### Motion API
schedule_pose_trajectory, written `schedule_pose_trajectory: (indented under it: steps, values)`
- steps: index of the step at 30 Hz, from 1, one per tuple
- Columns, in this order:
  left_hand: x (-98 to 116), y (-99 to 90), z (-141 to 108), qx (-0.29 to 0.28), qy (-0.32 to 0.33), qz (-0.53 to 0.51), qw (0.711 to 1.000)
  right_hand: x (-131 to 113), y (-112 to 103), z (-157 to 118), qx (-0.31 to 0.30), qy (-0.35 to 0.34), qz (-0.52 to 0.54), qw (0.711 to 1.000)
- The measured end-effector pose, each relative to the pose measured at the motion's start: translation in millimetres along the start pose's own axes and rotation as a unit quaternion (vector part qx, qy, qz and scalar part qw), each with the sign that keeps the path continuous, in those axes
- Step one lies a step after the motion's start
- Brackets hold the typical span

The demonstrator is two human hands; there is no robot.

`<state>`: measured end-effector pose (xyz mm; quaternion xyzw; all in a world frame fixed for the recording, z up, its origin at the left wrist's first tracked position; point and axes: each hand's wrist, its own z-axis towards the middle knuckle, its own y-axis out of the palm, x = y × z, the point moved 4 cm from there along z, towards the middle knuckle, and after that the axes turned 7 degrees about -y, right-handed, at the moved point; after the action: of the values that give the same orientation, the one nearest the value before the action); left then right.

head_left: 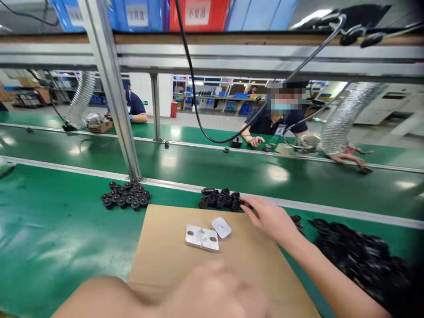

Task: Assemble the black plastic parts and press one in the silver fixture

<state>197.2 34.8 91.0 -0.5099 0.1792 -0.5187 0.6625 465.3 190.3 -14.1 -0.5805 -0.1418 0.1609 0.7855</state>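
Note:
My right hand reaches to the right end of a cluster of small black cylindrical parts. Its fingertips close around a black part at the end of that cluster. Low in the view, my left hand is smeared by motion over the cardboard sheet, so its fingers cannot be made out. Between the hands and the cluster lies a silver metal plate with two dark holes. A smaller, square silver plate lies against its far right corner.
Left of the cardboard stands a group of round black parts. A large heap of black parts covers the right side. A metal post rises from the bench edge. Beyond the green belt, a co-worker sits with hands on the opposite bench.

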Motion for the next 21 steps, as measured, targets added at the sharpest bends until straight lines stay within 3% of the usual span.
schedule_pose_trajectory:
  steps: [1, 3, 5, 6, 8, 11, 14, 18, 21]
  values:
    - [-14.8, -13.2, 8.9, -0.011, -0.027, 0.039, 0.999, 1.6, 3.0, -5.4, -0.007, -0.006, -0.003, 1.0]
    - [-59.9, -41.1, 20.7, -0.034, -0.175, 0.086, 0.98, 3.1, 9.4, -14.9, -0.023, -0.02, -0.004, 1.0]
    - [-115.2, -63.5, 18.1, -0.06, -0.357, 0.114, 0.925, 0.6, 13.5, -21.3, -0.024, -0.024, 0.005, 0.999]
    - [-140.5, -70.8, 14.2, -0.066, -0.404, 0.135, 0.902, -2.5, 14.4, -23.4, -0.02, -0.021, 0.009, 1.0]
    - [-187.7, -76.0, 3.9, -0.078, -0.465, 0.174, 0.864, -11.0, 16.2, -25.9, -0.009, -0.012, 0.011, 1.0]
    - [-242.8, -65.0, -11.9, -0.141, -0.51, 0.177, 0.83, -23.8, 25.1, -29.8, 0.002, -0.006, 0.006, 1.0]
    - [-271.6, -56.0, -23.7, -0.186, -0.529, 0.165, 0.812, -29.0, 41.9, -38.9, 0.023, -0.008, 0.011, 1.0]
    - [-285.5, -53.5, -32.9, -0.2, -0.542, 0.147, 0.803, -23.5, 60.9, -51.7, 0.065, -0.007, 0.043, 0.997]
    - [-293.8, -48.6, -37.4, -0.207, -0.55, 0.138, 0.798, -25.0, 62.5, -58.0, 0.06, -0.008, 0.053, 0.997]
